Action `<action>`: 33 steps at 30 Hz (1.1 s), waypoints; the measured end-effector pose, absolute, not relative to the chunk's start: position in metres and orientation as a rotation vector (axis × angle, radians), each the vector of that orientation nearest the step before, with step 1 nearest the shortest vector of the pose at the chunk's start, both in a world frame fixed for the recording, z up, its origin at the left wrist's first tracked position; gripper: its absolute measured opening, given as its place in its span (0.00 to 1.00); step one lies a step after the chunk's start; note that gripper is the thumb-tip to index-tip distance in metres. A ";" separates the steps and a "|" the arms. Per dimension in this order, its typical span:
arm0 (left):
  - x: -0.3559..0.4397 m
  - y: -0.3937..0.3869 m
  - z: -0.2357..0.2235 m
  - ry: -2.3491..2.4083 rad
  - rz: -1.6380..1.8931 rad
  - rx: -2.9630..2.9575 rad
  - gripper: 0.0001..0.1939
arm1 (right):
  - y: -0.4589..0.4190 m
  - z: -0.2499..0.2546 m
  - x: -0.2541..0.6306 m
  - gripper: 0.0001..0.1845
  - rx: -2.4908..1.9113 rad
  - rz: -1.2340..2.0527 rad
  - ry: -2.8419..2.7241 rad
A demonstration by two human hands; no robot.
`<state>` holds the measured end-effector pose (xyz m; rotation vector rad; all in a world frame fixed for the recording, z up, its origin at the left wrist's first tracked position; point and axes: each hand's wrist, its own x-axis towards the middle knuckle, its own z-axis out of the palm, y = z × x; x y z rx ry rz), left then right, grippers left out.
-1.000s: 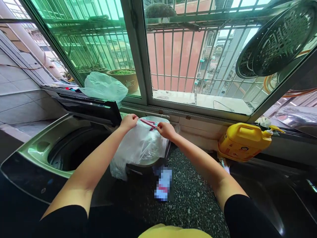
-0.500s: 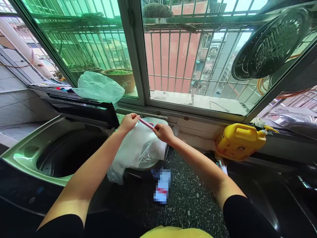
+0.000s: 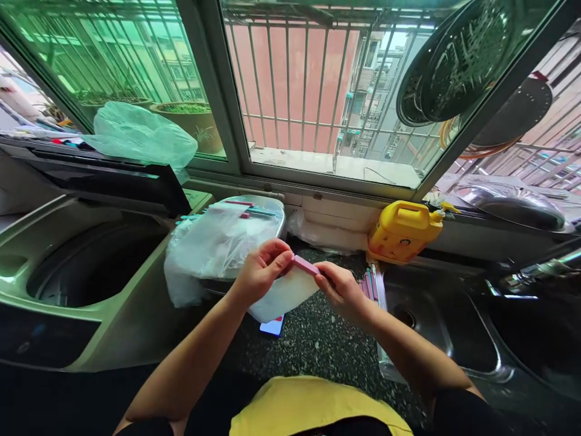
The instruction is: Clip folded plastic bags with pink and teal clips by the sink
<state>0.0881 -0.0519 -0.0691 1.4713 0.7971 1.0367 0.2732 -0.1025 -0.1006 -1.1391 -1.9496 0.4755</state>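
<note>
Between my two hands is a pink bag sealing clip (image 3: 305,264), stretched level above the dark speckled counter. My left hand (image 3: 263,272) pinches its left end between thumb and fingers. At the other end, my right hand (image 3: 342,289) pinches it the same way. A small whitish translucent bag (image 3: 282,298) hangs below the clip; whether the clip is closed along its edge I cannot tell. Behind my left hand stands a tub covered in clear plastic (image 3: 204,254), with pink and teal strips (image 3: 261,213) on top. More pink and teal clips (image 3: 368,284) lie right of my right hand.
A yellow jug (image 3: 403,233) stands by the window, beside the metal sink (image 3: 449,321). On the left is an open top-loading washing machine (image 3: 136,315) with a green plastic bag (image 3: 140,136) above it. A phone-like object (image 3: 272,327) lies partly under the hanging bag.
Both hands have come down and nearer to me, away from the tub, with the pink clip and the small bag. The view has shifted to the right and downward.
</note>
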 end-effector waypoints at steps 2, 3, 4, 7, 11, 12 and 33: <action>0.104 -0.070 -0.078 0.753 0.993 1.376 0.15 | -0.124 -0.105 0.286 0.14 -1.155 0.515 -1.930; 0.112 -0.078 -0.083 0.740 0.960 1.335 0.16 | -0.135 -0.109 0.292 0.14 -1.166 0.530 -1.915; 0.120 -0.085 -0.090 0.731 0.924 1.299 0.16 | -0.145 -0.113 0.298 0.14 -1.185 0.543 -1.896; 0.146 -0.105 -0.115 0.724 0.802 1.212 0.19 | -0.172 -0.129 0.316 0.13 -1.272 0.590 -1.848; 0.178 -0.126 -0.155 0.762 0.646 1.163 0.22 | -0.200 -0.160 0.336 0.11 -1.433 0.585 -1.818; 0.184 -0.130 -0.164 0.778 0.621 1.169 0.23 | -0.206 -0.167 0.341 0.11 -1.467 0.544 -1.806; 0.233 -0.138 -0.219 0.904 0.636 1.070 0.29 | -0.222 -0.223 0.361 0.14 -1.495 0.050 -1.708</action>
